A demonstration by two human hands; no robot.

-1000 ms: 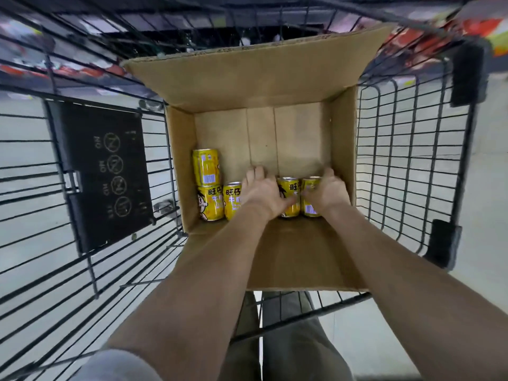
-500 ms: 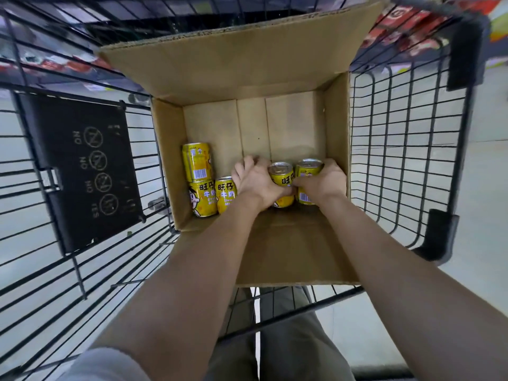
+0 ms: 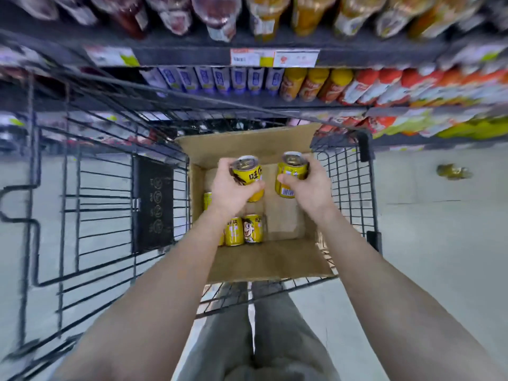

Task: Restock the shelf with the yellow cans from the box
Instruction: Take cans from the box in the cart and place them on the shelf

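My left hand (image 3: 233, 188) grips a yellow can (image 3: 248, 176) and my right hand (image 3: 310, 188) grips another yellow can (image 3: 291, 174). Both cans are held upright above the open cardboard box (image 3: 269, 259) that sits in the wire cart. On the box floor lie more yellow cans (image 3: 244, 229), near its left wall; one of them (image 3: 207, 200) is partly hidden by my left wrist. Store shelves (image 3: 247, 59) with bottles and pouches rise behind the cart.
The black wire shopping cart (image 3: 346, 193) surrounds the box, with a black sign panel (image 3: 155, 204) on its left side. Rows of drinks fill the shelves ahead. A small object (image 3: 453, 171) lies on the grey floor at the right. My legs show below the cart.
Both hands closed on a can each at the box floor and lifted them up out of the box. My view tilted up, and the shelves came into sight.
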